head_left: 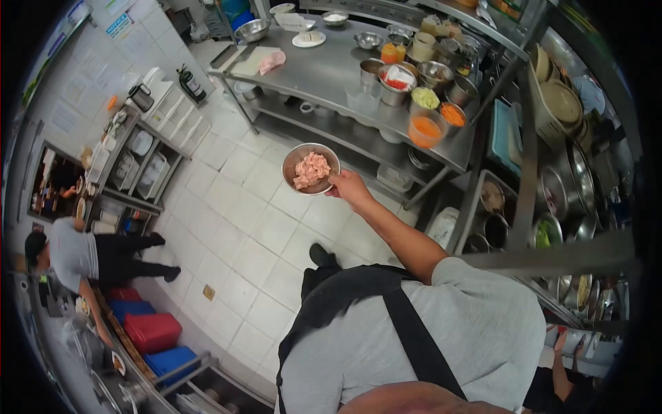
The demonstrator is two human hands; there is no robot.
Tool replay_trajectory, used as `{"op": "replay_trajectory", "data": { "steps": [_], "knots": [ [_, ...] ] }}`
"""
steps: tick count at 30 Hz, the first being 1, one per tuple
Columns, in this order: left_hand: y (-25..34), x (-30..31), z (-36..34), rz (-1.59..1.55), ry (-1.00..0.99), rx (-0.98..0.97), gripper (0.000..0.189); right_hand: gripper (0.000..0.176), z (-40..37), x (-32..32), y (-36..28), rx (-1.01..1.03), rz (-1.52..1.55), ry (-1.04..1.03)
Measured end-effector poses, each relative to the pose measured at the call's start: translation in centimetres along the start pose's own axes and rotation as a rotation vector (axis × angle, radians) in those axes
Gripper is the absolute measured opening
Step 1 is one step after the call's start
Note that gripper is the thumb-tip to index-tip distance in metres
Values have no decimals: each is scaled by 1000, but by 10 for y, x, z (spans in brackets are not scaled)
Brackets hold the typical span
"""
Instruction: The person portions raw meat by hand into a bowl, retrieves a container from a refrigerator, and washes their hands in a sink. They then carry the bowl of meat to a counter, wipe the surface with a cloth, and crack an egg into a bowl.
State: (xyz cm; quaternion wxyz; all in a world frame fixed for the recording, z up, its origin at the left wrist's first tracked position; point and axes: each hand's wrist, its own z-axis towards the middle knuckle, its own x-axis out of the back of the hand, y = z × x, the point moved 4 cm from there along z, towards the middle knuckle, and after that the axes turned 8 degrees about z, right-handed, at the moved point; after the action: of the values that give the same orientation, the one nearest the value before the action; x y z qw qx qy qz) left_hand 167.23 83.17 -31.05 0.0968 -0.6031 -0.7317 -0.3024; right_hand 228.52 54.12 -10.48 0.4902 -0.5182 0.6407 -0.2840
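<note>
My right hand (pixel 352 189) grips the near rim of a small stainless steel bowl (pixel 289 164), its fingers closed on the edge. Chunks of pale pink raw meat (pixel 312 170) lie in the bowl. My arm is stretched forward, holding the bowl over the tiled floor, apart from the steel table. My left hand is out of view.
Ahead stands a steel table (pixel 310 63) with a cutting board (pixel 249 63), a piece of raw meat (pixel 272 62) and containers of cut vegetables. A co-worker (pixel 76 252) bends over a counter at left, near red and blue bins (pixel 153 332). Crowded shelves (pixel 510 207) line the right.
</note>
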Motion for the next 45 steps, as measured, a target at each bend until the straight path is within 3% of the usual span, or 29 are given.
{"op": "replay_trajectory", "data": {
  "steps": [5, 7, 8, 9, 11, 14, 17, 18, 21, 22, 25, 27, 29, 31, 34, 36, 37, 39, 42, 44, 45],
  "knots": [
    [194, 61, 130, -397, 128, 48, 37, 16, 130, -24, -51, -17, 137, 117],
    [320, 93, 192, -487, 204, -12, 36, 17, 187, -26, -78, 8, 176, 173],
    [378, 110, 247, -416, 77, -120, 37, 17, 211, -24, -88, 31, 213, 223],
    [456, 123, 268, -324, 104, -135, 42, 17, 233, -23, -98, 20, 222, 241],
    [605, 129, 272, -441, 60, -412, 55, 19, 286, -19, -122, 55, 281, 378],
    [794, 110, 219, -326, -19, -686, 53, 19, 372, -2, -145, 104, 268, 452],
    [906, 51, 207, -184, -106, -835, 50, 18, 456, 12, -163, 122, 445, 621],
    [938, 26, 173, -129, -123, -880, 49, 18, 488, 18, -176, 118, 463, 618],
    [1011, -42, 151, 42, -316, -820, 53, 19, 547, 33, -187, 123, 499, 628],
    [1041, -59, 142, 138, -273, -878, 55, 20, 564, 37, -196, 126, 494, 676],
    [1136, -101, 158, 264, -206, -1307, 53, 22, 616, 55, -204, 142, 484, 739],
    [1201, -120, 151, 420, -13, -1567, 54, 23, 636, 66, -210, 156, 468, 744],
    [1260, -142, 160, 493, 60, -1641, 56, 23, 646, 68, -213, 168, 430, 746],
    [1315, -169, 171, 714, 161, -1684, 57, 25, 661, 73, -204, 185, 452, 722],
    [1372, -205, 164, 1107, 93, -1498, 65, 33, 663, 79, -194, 175, 446, 723],
    [1399, -227, 181, 1271, 74, -1449, 66, 50, 647, 65, -188, 31, 396, 738],
    [1405, -236, 191, 1276, 25, -1461, 64, 50, 639, 51, -181, 30, 399, 756],
    [1396, -248, 203, 1295, -48, -1463, 62, 67, 617, 21, -162, -57, 309, 625],
    [1372, -253, 194, 1322, -316, -1585, 59, 66, 620, -89, -153, -51, 395, 667],
    [1347, -259, 169, 1188, -863, -1688, 54, 54, 649, -133, -153, 46, 507, 657],
    [1334, -259, 161, 1207, -938, -1713, 54, 47, 659, -132, -151, 124, 496, 608]
  ]
}}
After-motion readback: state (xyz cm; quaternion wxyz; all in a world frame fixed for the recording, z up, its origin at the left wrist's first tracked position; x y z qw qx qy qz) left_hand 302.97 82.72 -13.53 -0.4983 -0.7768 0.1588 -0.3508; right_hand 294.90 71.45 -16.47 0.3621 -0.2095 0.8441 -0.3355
